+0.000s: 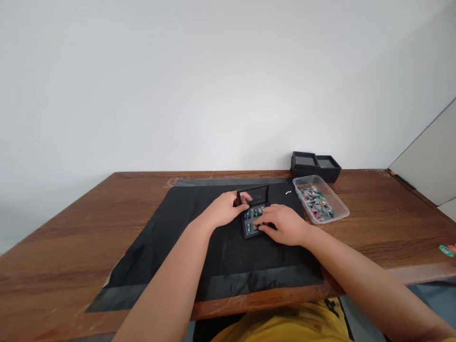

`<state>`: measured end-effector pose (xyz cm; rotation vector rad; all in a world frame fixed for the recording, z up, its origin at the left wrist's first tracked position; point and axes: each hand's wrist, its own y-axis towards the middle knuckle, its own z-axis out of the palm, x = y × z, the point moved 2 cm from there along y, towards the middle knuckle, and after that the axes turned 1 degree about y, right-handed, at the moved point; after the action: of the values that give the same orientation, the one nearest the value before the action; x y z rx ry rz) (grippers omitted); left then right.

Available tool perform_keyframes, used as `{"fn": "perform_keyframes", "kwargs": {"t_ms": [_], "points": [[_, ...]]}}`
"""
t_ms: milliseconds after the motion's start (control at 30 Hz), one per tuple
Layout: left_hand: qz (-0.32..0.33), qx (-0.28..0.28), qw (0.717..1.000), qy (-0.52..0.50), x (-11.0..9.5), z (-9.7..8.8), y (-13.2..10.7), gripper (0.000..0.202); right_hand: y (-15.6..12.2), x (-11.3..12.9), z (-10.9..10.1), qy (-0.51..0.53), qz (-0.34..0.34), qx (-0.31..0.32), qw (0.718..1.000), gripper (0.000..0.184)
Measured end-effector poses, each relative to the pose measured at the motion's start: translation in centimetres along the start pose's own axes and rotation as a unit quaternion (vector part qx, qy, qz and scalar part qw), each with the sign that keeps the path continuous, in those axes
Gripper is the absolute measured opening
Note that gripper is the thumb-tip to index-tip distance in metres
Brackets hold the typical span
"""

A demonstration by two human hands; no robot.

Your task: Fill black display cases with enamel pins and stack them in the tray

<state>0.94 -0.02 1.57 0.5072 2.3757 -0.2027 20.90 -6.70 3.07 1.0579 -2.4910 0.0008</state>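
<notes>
A small black case [251, 234] with a windowed lid [259, 194] lies open on the black mat. Inside its tray sit several glossy teal and silvery false nails [249, 228] in rows. My left hand [228, 209] grips the case at its left side, the thumb at the front and fingers by the raised lid. Over the tray's right half, my right hand [285, 224] has its fingertips down among the nails, index and thumb close together around a small pale piece. That piece is mostly hidden by the fingers.
A clear plastic tub [341, 211] full of teal and pink nails stands to the right. Behind it, two stacks of black cases [303, 164] rest near the wall. Small white bits [288, 193] lie on the mat [171, 228]. A green item [446, 250] is at the table's right.
</notes>
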Motion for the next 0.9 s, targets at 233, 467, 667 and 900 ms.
{"fn": "perform_keyframes", "kwargs": {"t_ms": [233, 467, 667, 900], "points": [[0.006, -0.004, 1.000, -0.020, -0.2, 0.0, -0.2, 0.029, -0.6, 0.1, -1.9, -0.019, -0.015, -0.050, 0.998, 0.019], [-0.004, -0.003, 0.999, -0.043, -0.3, 0.1, -0.4, 0.027, -3.2, -4.6, -7.4, -0.185, 0.258, -0.175, 0.932, 0.022], [-0.003, 0.000, 0.999, -0.040, -0.3, 0.0, -0.4, 0.027, -4.1, -7.8, -7.2, -0.215, 0.404, -0.001, 0.889, 0.020], [-0.004, 0.002, 0.999, -0.033, -0.1, 0.1, -0.3, 0.029, -3.9, -7.6, -7.3, -0.185, 0.417, -0.010, 0.890, 0.015]]}}
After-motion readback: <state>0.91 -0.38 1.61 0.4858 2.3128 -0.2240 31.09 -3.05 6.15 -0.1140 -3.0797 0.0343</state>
